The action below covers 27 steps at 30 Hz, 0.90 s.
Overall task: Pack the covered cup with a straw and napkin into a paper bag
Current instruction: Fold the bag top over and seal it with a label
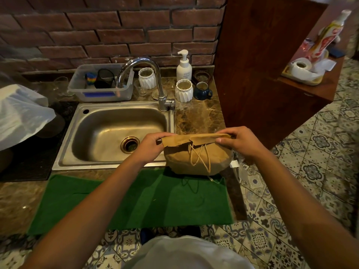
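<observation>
Above the green mat (136,199), paper bag (198,160) folded top pinched between both hands' fingers (155,141)

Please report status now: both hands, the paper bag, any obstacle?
Left hand and right hand pinch the folded top of the paper bag. Bag stands on green mat, beside sink. No obstacle.

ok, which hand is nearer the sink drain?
Left. The left hand grips the paper bag's folded top right beside the sink drain; the right hand holds the far end.
</observation>
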### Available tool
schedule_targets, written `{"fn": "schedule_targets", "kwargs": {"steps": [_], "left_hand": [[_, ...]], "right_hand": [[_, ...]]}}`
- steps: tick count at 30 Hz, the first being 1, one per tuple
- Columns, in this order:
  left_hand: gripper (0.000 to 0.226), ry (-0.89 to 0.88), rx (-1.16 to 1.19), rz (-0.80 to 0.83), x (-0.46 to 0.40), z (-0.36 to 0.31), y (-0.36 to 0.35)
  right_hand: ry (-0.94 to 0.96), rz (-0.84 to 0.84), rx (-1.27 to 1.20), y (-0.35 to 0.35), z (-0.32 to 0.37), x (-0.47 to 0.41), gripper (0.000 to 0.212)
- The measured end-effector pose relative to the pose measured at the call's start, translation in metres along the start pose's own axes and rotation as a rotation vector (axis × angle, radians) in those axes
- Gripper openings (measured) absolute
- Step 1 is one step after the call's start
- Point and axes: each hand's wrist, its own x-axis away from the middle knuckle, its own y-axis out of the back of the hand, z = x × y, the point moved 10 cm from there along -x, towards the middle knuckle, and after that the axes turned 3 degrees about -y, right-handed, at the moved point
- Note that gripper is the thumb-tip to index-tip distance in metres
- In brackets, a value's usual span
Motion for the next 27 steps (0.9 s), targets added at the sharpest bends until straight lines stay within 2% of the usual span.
{"fn": "schedule_targets", "kwargs": {"steps": [3, 7, 9, 11, 13, 15, 19, 22, 27], "left_hand": [[0.045, 0.078, 0.023, 0.158, 0.006, -0.003, 0.002], [0.045, 0.074, 0.012, 0.110, 0.005, -0.020, 0.024], [0.027, -0.040, -0.115, 0.046, -0.004, -0.040, 0.024], [0.025, -0.172, -0.338, 0.031, -0.015, -0.062, 0.009], [0.035, -0.260, -0.609, 0.129, -0.027, -0.075, -0.021], [0.040, -0.258, -0.771, 0.254, -0.038, -0.076, -0.047], [0.038, -0.170, -0.702, 0.333, -0.042, -0.066, -0.060], [0.035, -0.161, -0.769, 0.407, -0.038, -0.062, -0.065], [0.031, -0.213, -0.896, 0.372, -0.038, -0.064, -0.062]], "right_hand": [[-0.004, -0.014, -0.015, 0.000, -0.001, -0.001, 0.023], [0.007, -0.024, 0.004, 0.001, 0.000, -0.002, 0.024], [0.018, -0.030, -0.009, 0.001, 0.002, -0.001, 0.023], [0.037, -0.032, -0.019, -0.001, 0.006, 0.000, 0.023], [0.048, -0.031, -0.020, -0.002, 0.010, 0.001, 0.023], [0.052, -0.028, -0.006, -0.003, 0.011, 0.001, 0.024], [0.066, -0.053, 0.014, -0.001, 0.011, 0.004, 0.027], [0.082, -0.086, 0.016, -0.002, 0.010, 0.007, 0.028], [0.096, -0.079, 0.031, -0.005, 0.015, 0.005, 0.026]]}}
